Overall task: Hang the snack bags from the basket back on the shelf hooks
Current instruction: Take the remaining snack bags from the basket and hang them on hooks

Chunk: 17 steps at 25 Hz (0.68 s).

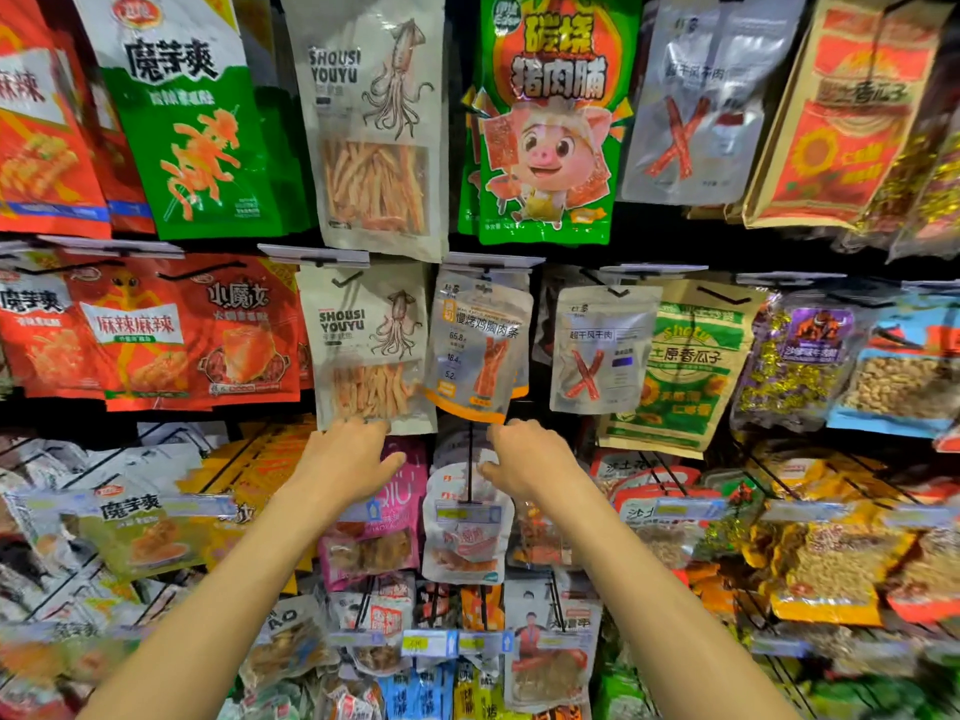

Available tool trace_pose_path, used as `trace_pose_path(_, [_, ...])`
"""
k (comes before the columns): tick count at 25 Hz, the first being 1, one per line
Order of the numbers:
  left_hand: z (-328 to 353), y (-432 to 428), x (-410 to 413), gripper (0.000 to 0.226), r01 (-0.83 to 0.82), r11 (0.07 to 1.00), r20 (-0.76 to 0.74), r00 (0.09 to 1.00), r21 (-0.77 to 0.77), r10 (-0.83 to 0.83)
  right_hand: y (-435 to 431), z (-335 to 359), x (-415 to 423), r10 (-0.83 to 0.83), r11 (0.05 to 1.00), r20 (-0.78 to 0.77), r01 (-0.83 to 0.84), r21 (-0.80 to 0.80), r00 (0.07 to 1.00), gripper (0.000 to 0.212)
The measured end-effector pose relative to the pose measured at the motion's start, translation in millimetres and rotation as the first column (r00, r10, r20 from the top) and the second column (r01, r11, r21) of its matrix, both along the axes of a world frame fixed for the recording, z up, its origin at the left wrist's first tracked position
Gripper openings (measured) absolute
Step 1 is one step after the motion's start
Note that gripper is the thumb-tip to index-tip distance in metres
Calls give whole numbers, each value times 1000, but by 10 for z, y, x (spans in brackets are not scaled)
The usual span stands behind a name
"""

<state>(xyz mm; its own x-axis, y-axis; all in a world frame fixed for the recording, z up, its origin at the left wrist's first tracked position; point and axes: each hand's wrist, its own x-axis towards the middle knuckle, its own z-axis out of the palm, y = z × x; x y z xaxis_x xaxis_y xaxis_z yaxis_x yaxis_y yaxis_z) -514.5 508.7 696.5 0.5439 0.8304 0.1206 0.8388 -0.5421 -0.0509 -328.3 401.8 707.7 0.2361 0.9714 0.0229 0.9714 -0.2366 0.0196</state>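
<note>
Both my hands reach toward the middle row of a snack shelf. My left hand point(348, 462) is open, its fingertips just under the beige squid-strip bag point(371, 345). My right hand point(530, 459) is open too, fingers curled slightly, just below the silver and orange chicken-strip bag point(478, 345), which hangs tilted from its hook point(485, 270). Neither hand holds a bag. A black hook rod point(470, 459) runs down between my hands, with a white snack bag point(465, 527) hanging at its front. The basket is out of view.
Bags hang densely in rows: green and red konjac bags point(187, 122) upper left, a green pig-print jerky bag point(545, 122) above, sunflower seed bags point(685, 366) to the right, a pink bag point(379, 517) below my left hand. Price-tag strips front each hook.
</note>
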Motion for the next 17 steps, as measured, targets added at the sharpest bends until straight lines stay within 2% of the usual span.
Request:
trace_pose_path(3, [31,251,167,49,89,989,238,969,-115,-60,90,46,169,-55,970,-108,79,232,993,31])
trace_pose_path(6, [144,517,408,51,165,952,537,843,-257,-1,220,100,384,-117,858,-241,220,464,963,37])
trace_pose_path(10, [162,727,729,56,177,954,749,659,-241,67,435,182,617,-110,781,-535,406,474,838,57])
trace_pose_path(13, [94,911,855,54,292,918,861,500,-267,92,634,143,704,-31,779,-631,415,471,775,58])
trace_pose_path(15, [48,998,909,42,353,885,886,446,-302,125,762,75,743,43,782,-698,411,469,715,58])
trace_pose_path(17, [27,1074,936,35,387,876,897,429,-288,105,864,-2,760,81,775,-757,436,457,648,55])
